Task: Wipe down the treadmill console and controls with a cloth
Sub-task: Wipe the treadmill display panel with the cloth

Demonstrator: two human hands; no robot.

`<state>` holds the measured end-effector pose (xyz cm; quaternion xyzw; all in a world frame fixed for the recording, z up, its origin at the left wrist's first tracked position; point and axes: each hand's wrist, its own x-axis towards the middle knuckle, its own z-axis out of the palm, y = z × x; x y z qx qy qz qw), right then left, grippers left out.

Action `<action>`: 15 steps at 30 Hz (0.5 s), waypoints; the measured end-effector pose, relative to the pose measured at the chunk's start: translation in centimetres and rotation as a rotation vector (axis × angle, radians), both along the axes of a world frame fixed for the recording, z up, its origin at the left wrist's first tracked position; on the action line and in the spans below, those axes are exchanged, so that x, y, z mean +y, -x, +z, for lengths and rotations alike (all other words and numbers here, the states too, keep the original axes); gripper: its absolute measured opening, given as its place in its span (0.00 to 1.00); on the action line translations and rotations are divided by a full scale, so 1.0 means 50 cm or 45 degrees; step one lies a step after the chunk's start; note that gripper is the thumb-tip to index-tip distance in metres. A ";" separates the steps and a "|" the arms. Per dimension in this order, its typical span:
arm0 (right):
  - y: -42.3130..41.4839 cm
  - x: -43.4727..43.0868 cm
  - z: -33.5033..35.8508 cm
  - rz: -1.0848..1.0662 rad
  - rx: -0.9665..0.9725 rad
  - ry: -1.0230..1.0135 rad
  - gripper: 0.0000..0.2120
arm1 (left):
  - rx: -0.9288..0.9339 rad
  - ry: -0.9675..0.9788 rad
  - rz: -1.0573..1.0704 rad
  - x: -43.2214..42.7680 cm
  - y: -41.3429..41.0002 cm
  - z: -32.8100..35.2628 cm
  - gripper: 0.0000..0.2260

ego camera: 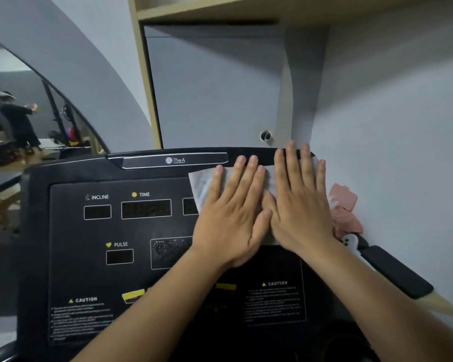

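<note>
Grey wall (pixel 390 113) and a wooden shelf frame (pixel 147 82) rise behind the black treadmill console (pixel 71 244), whose INCLINE, TIME and PULSE windows are dark. Both hands lie flat, fingers straight, thumbs touching, pressing a white cloth (pixel 202 184) onto the console's upper right part: left hand (pixel 230 215) over its middle, right hand (pixel 301 205) reaching the top rim. A crumpled pink rag (pixel 344 205) sits just beside the right hand.

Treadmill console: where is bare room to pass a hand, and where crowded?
Free: the black band between INCLINE display and PULSE display, and left of PULSE. Crowded: upper right, where left hand and right hand press the white cloth beside a pink rag.
</note>
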<state>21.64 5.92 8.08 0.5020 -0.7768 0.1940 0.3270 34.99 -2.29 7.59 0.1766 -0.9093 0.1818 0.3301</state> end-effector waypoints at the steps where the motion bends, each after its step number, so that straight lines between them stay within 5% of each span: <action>1: 0.004 -0.002 0.007 0.020 -0.016 0.010 0.33 | -0.002 0.021 0.014 -0.010 -0.002 0.007 0.30; 10: -0.045 -0.079 0.060 -0.075 -0.065 0.111 0.31 | 0.002 0.161 -0.001 -0.102 -0.043 0.077 0.29; 15: -0.052 -0.075 0.073 0.096 0.044 0.078 0.31 | -0.052 0.198 0.004 -0.114 -0.066 0.082 0.29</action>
